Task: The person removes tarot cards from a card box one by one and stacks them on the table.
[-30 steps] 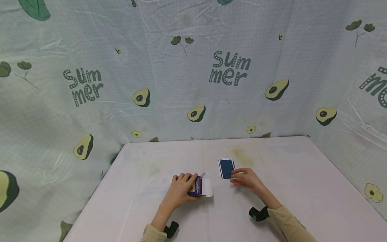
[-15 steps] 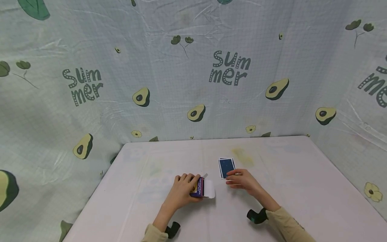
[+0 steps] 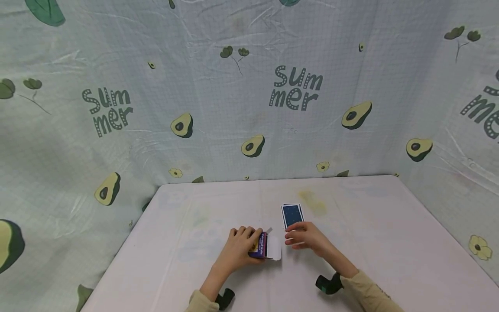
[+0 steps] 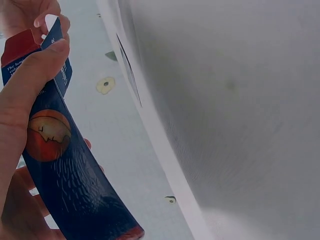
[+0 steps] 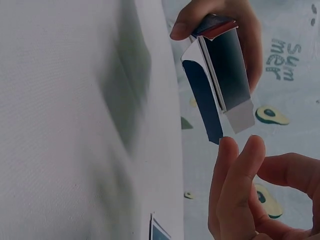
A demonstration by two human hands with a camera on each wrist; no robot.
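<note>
My left hand [image 3: 235, 251] grips a dark blue card box [image 3: 258, 246] around its sides, tilted above the table. A moon face is printed on the box's side [image 4: 75, 185] in the left wrist view. Its end faces right with the flaps folded out; the right wrist view shows a dark hollow inside and thin pale edges along one wall. My right hand [image 3: 308, 237] holds nothing, its fingers loosely bent and the fingertips [image 5: 254, 147] right by the tip of the long flap [image 5: 204, 102]. Behind it, blue-backed cards [image 3: 292, 214] lie in a small stack, partly covered by the fingers.
The table [image 3: 202, 208] has a white cover with a yellowish stain beyond the cards. A light curtain [image 3: 218, 99] with avocado prints hangs around the back and sides. Black wrist cameras [image 3: 328, 284] sit under both wrists.
My left hand has shifted slightly right and nearer to me with the card box. My right hand has moved left, away from the cards and toward the box's flaps.
</note>
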